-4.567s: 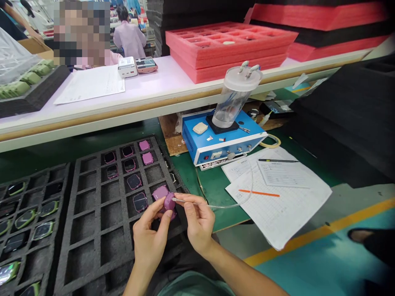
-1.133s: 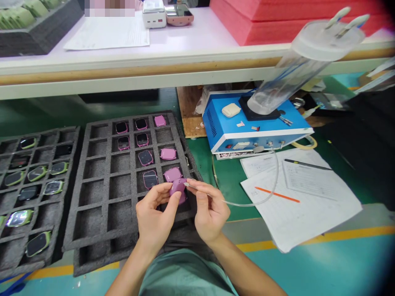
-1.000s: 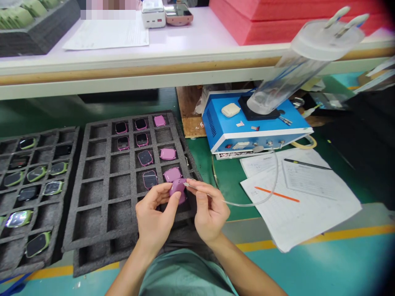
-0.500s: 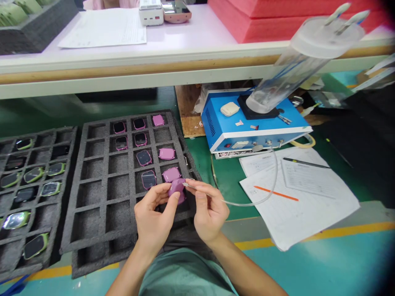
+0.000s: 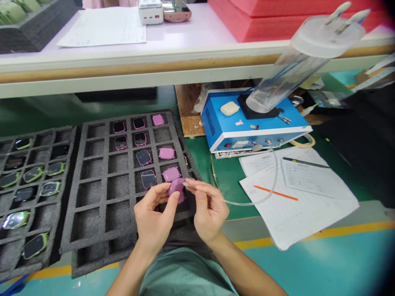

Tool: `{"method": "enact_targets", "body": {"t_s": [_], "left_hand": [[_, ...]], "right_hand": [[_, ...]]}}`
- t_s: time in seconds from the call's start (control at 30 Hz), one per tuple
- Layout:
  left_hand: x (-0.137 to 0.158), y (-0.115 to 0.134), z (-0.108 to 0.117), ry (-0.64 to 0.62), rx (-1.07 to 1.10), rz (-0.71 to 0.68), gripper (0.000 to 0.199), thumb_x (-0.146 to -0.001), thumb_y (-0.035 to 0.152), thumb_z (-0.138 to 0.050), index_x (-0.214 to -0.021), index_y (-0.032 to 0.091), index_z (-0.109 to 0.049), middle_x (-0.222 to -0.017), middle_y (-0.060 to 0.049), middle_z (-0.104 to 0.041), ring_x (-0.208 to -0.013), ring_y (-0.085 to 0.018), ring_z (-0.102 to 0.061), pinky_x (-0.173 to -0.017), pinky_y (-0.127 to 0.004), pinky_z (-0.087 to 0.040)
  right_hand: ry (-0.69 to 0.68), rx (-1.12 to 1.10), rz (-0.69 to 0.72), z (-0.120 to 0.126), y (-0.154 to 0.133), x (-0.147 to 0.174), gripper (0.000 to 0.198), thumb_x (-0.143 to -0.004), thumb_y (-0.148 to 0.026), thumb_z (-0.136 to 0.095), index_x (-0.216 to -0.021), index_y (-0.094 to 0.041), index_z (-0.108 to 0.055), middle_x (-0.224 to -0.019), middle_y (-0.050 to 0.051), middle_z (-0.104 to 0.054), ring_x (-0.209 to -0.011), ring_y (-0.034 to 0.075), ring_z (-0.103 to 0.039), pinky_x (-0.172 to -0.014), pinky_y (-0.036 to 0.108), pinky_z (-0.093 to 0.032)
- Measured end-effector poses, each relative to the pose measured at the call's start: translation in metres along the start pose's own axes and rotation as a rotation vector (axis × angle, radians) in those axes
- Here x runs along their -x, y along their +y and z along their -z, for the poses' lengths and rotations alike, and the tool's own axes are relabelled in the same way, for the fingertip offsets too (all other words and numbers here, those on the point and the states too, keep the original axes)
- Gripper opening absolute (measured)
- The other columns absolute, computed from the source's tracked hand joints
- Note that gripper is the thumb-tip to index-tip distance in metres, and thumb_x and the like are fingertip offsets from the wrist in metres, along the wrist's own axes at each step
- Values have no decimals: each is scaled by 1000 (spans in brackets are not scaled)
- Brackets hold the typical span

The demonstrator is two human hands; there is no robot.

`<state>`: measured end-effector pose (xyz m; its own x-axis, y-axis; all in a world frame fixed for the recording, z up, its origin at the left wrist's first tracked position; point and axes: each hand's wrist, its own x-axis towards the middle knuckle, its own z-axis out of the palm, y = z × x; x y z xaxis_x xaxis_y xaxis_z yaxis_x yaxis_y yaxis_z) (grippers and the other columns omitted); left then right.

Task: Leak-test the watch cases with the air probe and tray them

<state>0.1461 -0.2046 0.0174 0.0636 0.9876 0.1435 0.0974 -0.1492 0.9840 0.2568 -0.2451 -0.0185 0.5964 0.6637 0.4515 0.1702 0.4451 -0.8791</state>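
Note:
Between the thumb and fingers of my left hand (image 5: 157,209) is a purple smartwatch case (image 5: 176,186), held over the right column of the dark foam tray (image 5: 89,222). My right hand (image 5: 211,207) pinches the end of a clear thin tube (image 5: 247,204), and its pale tip meets the right edge of the case. From there the tube curves to the front of a blue box (image 5: 256,125). More purple watch cases lie in the tray, some with dark screens up, such as a watch (image 5: 149,179), others back up, such as a case (image 5: 166,153).
Left of me, another foam tray (image 5: 54,213) holds green watches. Papers (image 5: 308,205) with an orange stick (image 5: 276,193) and a black pen (image 5: 305,163) lie at right. A clear cylinder (image 5: 286,74) leans up from the blue box. A white shelf (image 5: 191,39) crosses the back.

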Motion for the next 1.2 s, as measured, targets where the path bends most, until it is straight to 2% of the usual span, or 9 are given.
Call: {"method": "enact_targets", "body": {"t_s": [0.2,0.53,0.87,1.2], "left_hand": [[0,2,0,-4,-3,15,13,-82,20,-80,-94,18,-77,-86,-2,-82,-72,-16,-79,-69,-22,-67],[1,0,0,-4,-20,-15,15,-82,17,-80,-97,19,-78,-86,0,-82,-72,-13,-78,-69,-17,-65],[0,1,-1,3,-45,12,15,-82,23,-80,-96,18,-78,-86,-3,-82,-71,-17,-78,-67,-25,-67],[0,1,-1,0,-48,0,15,-81,23,-80,-95,18,-78,-84,-3,-81,-70,-17,-78,-66,-25,-67]], "right_hand": [[1,16,-6,1,0,0,20,-105,-12,-55,-112,-23,-70,-113,8,-79,-106,20,-78,-87,38,-71],[2,-21,-18,0,-1,-1,23,-104,-11,-55,-114,-24,-71,-114,6,-79,-107,18,-78,-90,35,-70],[19,28,-29,1,0,0,17,-105,-16,-55,-111,-23,-69,-112,8,-79,-105,20,-79,-87,39,-71],[15,18,-31,1,-1,0,18,-105,-15,-55,-112,-23,-70,-111,8,-79,-105,21,-79,-86,39,-71]]}}
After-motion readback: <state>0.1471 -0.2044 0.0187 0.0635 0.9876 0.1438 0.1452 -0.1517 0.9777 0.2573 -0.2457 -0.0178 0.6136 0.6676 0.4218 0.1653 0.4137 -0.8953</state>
